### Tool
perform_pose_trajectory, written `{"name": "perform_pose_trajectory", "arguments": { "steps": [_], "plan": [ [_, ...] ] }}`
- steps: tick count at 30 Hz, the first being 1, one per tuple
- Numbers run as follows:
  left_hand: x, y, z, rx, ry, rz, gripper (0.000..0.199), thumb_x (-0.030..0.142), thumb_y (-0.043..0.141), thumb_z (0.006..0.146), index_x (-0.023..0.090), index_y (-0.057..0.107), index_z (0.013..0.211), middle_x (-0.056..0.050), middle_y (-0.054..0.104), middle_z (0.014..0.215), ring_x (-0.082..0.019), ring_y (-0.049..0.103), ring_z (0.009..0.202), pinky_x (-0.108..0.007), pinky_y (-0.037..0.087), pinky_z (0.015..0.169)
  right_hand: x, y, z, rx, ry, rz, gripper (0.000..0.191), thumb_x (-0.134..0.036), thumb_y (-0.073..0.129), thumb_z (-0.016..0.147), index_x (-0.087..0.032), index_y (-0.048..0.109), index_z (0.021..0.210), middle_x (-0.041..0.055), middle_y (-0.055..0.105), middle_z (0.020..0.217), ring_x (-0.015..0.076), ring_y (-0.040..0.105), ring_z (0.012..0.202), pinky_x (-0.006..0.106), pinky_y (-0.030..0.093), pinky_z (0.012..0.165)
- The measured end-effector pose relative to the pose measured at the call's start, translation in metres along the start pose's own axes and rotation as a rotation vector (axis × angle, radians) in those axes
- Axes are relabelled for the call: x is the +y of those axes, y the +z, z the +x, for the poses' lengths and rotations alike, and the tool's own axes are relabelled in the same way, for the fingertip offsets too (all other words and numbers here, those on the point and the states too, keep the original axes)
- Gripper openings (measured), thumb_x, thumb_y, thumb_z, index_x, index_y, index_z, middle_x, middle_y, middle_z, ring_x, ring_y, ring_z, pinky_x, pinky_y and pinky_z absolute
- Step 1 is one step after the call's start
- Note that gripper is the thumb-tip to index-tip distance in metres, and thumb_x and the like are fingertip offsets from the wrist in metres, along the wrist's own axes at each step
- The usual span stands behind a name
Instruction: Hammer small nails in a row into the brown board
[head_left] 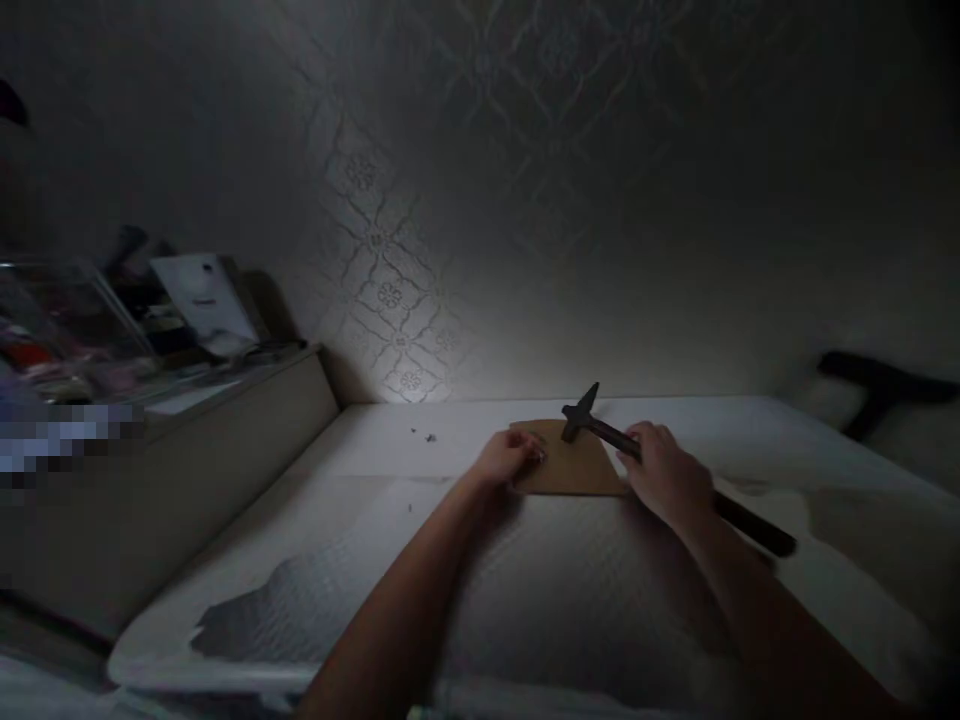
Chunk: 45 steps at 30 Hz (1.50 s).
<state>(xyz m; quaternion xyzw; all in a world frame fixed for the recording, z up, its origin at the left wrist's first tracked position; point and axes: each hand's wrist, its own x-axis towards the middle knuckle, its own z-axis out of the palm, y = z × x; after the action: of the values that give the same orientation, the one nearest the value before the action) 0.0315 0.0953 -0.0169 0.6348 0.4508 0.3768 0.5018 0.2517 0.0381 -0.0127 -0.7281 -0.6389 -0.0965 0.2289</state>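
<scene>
Patterned wallpaper [390, 295] behind. Over brown board [574, 480]: tiny shiny piece [541, 457] apparently pinched by left hand [504, 457]; cross-peen hammer [615, 438] gripped in right hand [671, 475]. Positioning judged underway; steady fingertips clear of hammer called for.

Tiny item [540, 456] in left hand [508, 457], indistinct

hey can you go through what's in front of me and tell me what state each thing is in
Hammer: gripped, head over the board, contact unclear
Brown board: lying flat
Right hand: closed around the hammer's handle
Left hand: fingertips pinched on a small shiny thing, too small to name
Dark bits: loose on the table
White box: propped up, open or closed unclear
</scene>
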Motion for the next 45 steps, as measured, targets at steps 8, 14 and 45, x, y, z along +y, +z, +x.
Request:
{"name": "perform_pose_trajectory", "arguments": {
  "steps": [8, 14, 45],
  "plan": [
    [-0.008, -0.004, 0.007, 0.012, 0.000, 0.009, 0.009, 0.021, 0.061, 0.073, 0.013, 0.064, 0.071, -0.004, 0.065, 0.076, -0.014, 0.058, 0.071, -0.028, 0.044, 0.077, -0.016, -0.009, -0.004, 0.007, -0.210, 0.137, 0.025, -0.024, 0.047, 0.087, -0.025, 0.055, 0.111, 0.0037, 0.070, 0.092, 0.0197, 0.064, 0.078, 0.027, 0.037, 0.061],
    [-0.003, -0.004, 0.002, 0.005, -0.009, -0.048, 0.003, 0.017, 0.059, 0.070, 0.014, 0.061, 0.070, 0.000, 0.060, 0.067, -0.011, 0.054, 0.065, -0.022, 0.044, 0.069, -0.015, -0.007, -0.005, -0.014, -0.260, 0.185, 0.034, -0.022, 0.048, 0.086, -0.028, 0.058, 0.118, 0.0033, 0.070, 0.104, 0.0204, 0.065, 0.087, 0.029, 0.043, 0.069],
    [-0.006, -0.005, 0.004, 0.006, -0.036, 0.008, 0.007, 0.015, 0.059, 0.071, 0.013, 0.064, 0.073, -0.003, 0.063, 0.073, -0.013, 0.057, 0.070, -0.024, 0.044, 0.071, -0.015, -0.007, -0.004, -0.021, -0.235, 0.228, 0.039, -0.026, 0.049, 0.086, -0.033, 0.058, 0.123, 0.0018, 0.069, 0.108, 0.0207, 0.065, 0.088, 0.029, 0.046, 0.071]
  ]
}}
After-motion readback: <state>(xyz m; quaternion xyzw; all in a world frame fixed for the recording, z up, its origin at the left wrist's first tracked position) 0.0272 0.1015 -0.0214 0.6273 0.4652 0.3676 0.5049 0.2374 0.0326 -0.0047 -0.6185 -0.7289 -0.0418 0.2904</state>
